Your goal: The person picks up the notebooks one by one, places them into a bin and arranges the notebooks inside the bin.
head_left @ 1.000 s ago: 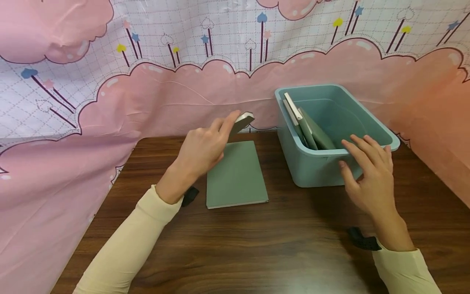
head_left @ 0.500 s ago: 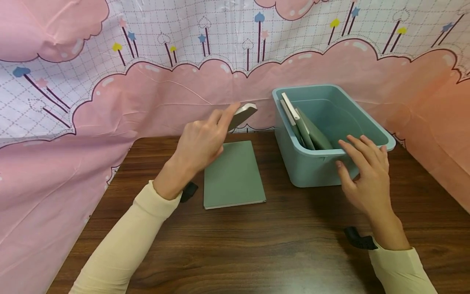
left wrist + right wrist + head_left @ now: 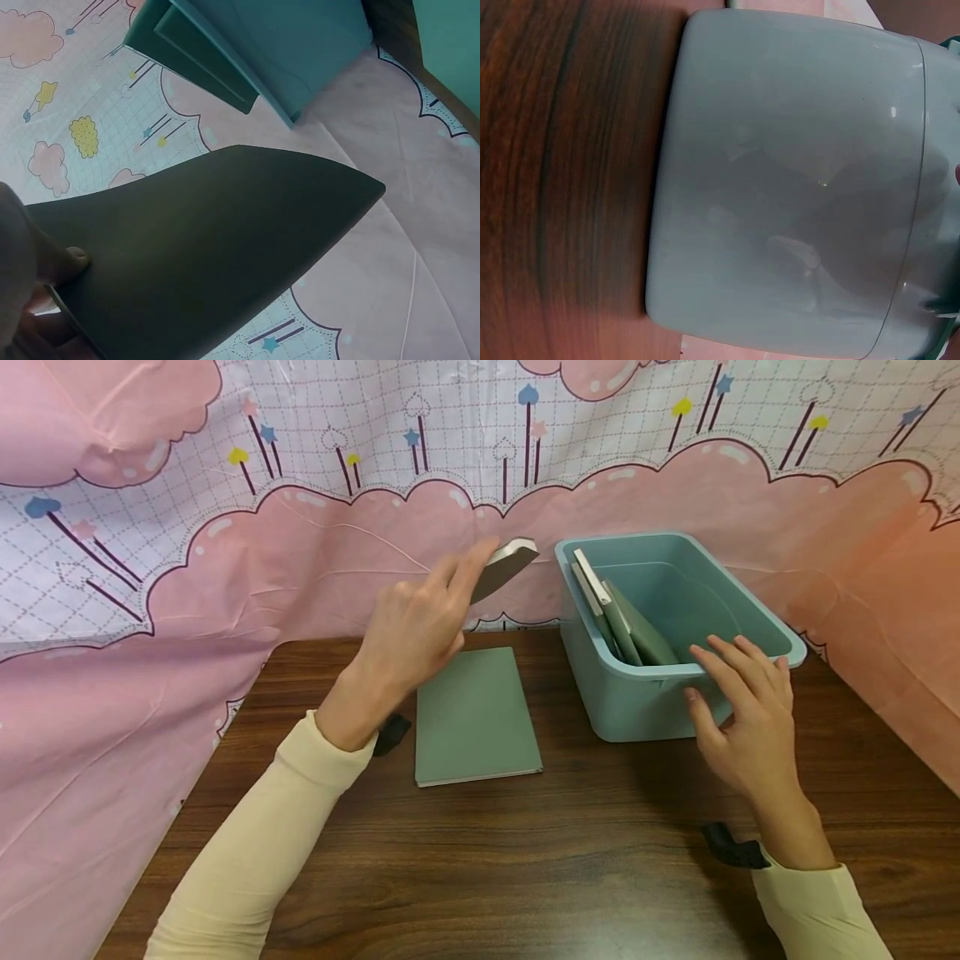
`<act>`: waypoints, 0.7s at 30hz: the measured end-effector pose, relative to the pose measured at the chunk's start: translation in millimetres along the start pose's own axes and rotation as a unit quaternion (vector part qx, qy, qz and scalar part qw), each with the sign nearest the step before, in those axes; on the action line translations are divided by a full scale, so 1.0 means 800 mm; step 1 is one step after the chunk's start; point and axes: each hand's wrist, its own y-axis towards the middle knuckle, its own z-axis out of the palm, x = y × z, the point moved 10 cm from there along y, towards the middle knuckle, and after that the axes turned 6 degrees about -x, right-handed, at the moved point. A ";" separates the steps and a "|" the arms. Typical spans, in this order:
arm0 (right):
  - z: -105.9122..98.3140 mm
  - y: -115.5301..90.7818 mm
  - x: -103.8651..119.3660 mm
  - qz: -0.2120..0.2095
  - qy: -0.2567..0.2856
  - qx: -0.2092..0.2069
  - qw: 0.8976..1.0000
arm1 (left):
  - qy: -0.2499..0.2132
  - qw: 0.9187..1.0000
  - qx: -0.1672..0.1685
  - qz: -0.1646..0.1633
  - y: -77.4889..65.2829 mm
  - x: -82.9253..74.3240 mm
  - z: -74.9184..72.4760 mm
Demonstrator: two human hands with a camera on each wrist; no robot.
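Observation:
In the head view my left hand grips a thin green book, raised above the far side of the table. In the left wrist view the book's dark cover bows slightly, and my thumb presses on it. A second green book lies flat on the table below that hand. My right hand rests at the near rim of a blue-green plastic bin, its fingers spread and loosely bent. Several green books lean against the bin's left wall inside.
The dark wooden table runs up to a pink and white patterned cloth hanging behind. The bin's side wall fills most of the right wrist view. A black strap sits at my right wrist.
My left hand has lifted the book higher and slightly toward the bin. The right hand stays at the bin's rim, and the flat book has not moved.

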 end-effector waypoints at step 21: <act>0.001 0.000 -0.004 0.003 0.000 0.002 1.000 | -0.028 0.999 -0.042 -0.005 0.024 -0.003 -0.009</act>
